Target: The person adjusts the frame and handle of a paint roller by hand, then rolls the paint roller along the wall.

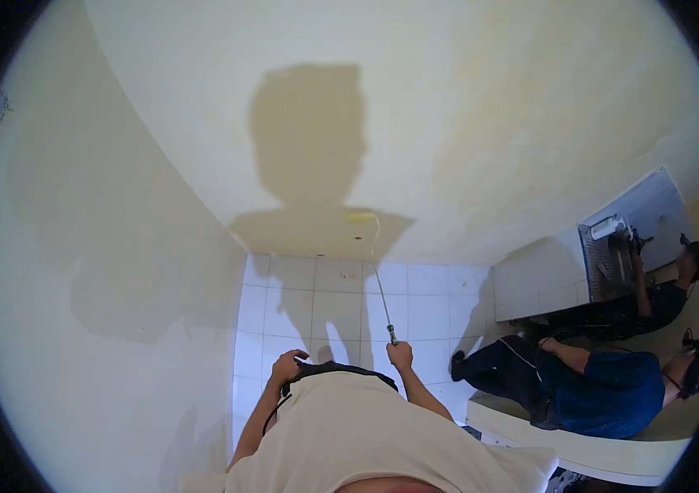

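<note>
A long-handled paint roller point(360, 218) with a pale yellow sleeve is against the wall in front of me, low in my shadow. Its thin metal rod point(385, 300) runs down to the handle, which my right hand point(400, 355) grips with closed fingers. My left hand point(288, 366) hangs beside my hip, close to my dark trousers point(341, 369). Its fingers are loosely bent and apart, and nothing shows in them. The roller's far side is hidden against the wall point(415, 156), which has uneven cream and yellowish patches.
White floor tiles point(337, 315) lie below, between the front wall and a left wall point(144, 271). To the right, a person in a blue shirt point(612, 394) stands near another person in dark clothes point(637, 316) at a metal sink point(612, 263). A pale ledge point(588, 460) runs at lower right.
</note>
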Motion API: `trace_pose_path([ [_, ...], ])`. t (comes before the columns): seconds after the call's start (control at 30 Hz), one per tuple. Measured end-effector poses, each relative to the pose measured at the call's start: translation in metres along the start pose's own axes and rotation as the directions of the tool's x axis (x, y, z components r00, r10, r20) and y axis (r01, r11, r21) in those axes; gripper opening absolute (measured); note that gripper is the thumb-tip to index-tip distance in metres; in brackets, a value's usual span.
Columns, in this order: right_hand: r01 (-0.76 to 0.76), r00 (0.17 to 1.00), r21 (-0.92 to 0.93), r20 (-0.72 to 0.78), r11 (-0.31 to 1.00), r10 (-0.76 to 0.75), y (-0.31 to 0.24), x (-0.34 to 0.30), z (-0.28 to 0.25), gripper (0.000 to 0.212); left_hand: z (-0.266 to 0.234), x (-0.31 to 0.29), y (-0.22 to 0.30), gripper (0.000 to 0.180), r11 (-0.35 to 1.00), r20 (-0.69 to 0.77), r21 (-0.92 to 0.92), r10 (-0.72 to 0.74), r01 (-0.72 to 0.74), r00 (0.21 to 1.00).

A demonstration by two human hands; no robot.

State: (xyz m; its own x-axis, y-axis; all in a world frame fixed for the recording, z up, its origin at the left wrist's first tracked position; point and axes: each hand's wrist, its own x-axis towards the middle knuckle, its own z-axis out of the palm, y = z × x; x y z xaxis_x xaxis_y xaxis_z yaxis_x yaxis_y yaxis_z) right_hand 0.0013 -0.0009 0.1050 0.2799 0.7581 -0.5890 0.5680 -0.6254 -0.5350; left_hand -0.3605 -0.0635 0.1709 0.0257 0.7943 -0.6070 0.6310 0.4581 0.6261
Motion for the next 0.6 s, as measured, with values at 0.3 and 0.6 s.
trace_pose_path([
  [0.3,0.141,0.953,0.027,-0.276,0.99,-0.128,-0.112,-0.045,0.002,0.029,-0.013,-0.002,-0.037,0.039,0.999,0.03,-0.019,0.038,-0.037,0.999],
  [0.6,0.56,0.781,0.688,-0.25,0.462,-0.573,-0.237,-0.106,-0.115,0.014,0.001,0.014,-0.076,0.043,0.996,0.095,0.016,0.084,-0.085,0.992],
])
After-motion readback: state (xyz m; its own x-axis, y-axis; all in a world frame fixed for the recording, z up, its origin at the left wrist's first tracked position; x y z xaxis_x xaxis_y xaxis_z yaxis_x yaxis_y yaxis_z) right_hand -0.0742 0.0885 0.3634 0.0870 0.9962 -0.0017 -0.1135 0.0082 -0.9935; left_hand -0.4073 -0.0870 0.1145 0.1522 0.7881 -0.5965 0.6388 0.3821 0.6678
